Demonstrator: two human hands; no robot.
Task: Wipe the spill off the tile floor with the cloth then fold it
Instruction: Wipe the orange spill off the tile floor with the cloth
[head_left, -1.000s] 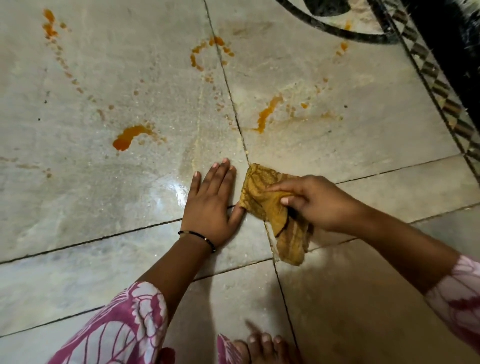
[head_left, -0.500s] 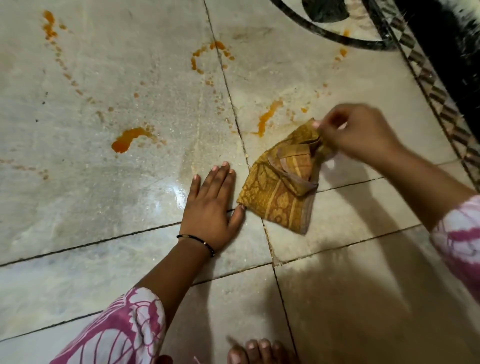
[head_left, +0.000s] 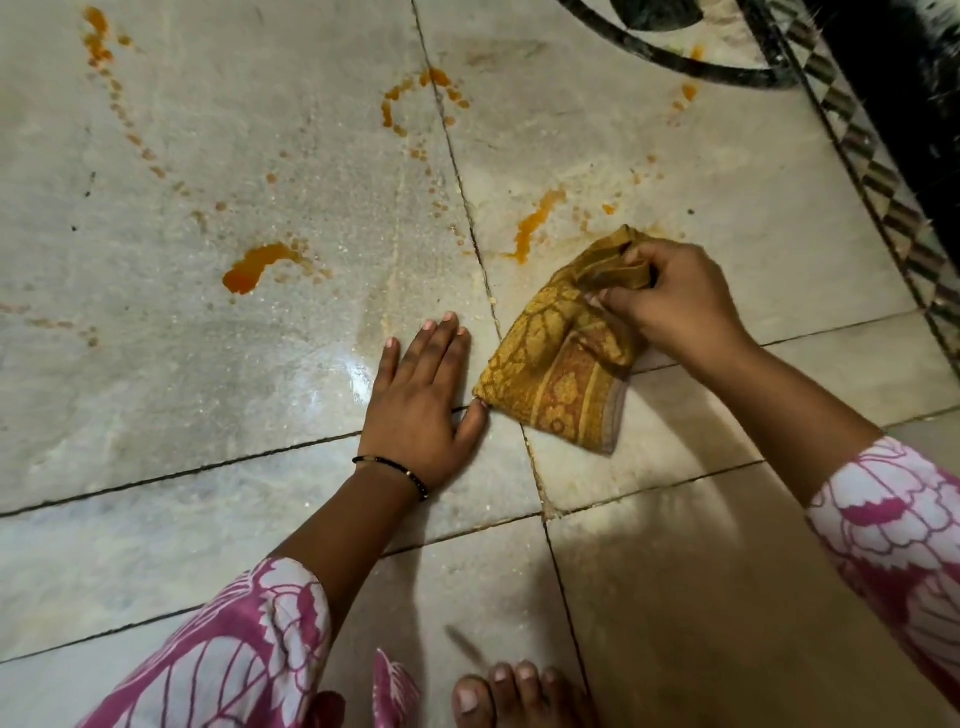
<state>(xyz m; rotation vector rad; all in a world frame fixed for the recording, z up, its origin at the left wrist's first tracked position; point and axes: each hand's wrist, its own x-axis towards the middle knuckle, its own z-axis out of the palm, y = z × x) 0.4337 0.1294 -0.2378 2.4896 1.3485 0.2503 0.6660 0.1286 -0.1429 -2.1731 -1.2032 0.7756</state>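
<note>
Cloth (head_left: 558, 358): yellow-ochre patterned rag, bunched and partly doubled over, lying on the tile floor (head_left: 218, 364) right of the long grout line, just below the nearest orange streak (head_left: 535, 224). Its top end is gathered up; its lower corner lies flat across the tile joint.

Change: half a second ago the right hand (head_left: 675, 306) was up near the streak, lifting the cloth's top corner. Now it sits lower, fingers pinched shut on the bunched top fold, pressing it toward the floor. A second ago the cloth lay nearer the person, below that joint. So the rag has moved up toward the spill and been regripped. My read: this is setting up a wipe stroke, not folding.

Left hand (head_left: 423, 400): flat on the floor, fingers spread, holding nothing; thumb tip touching or just beside the cloth's left corner. It hasn't moved. Looks like a brace.

Progress: low. The streak by the cloth, the blob (head_left: 260, 267) on the left tile, the ring of drops (head_left: 421, 96) at the far grout line and the trail (head_left: 104, 57) toward the far left corner are all still there.

Hard to tell:
- The cloth's underside is hidden, so uptake is unknown.
- The right palm covers part of the fold.
- Wet sheen versus glare beside the left hand is unclear.
- The far right corner is dark, past the patterned border (head_left: 857, 156).
- Only the toes (head_left: 511, 691) show at the near edge.
</note>
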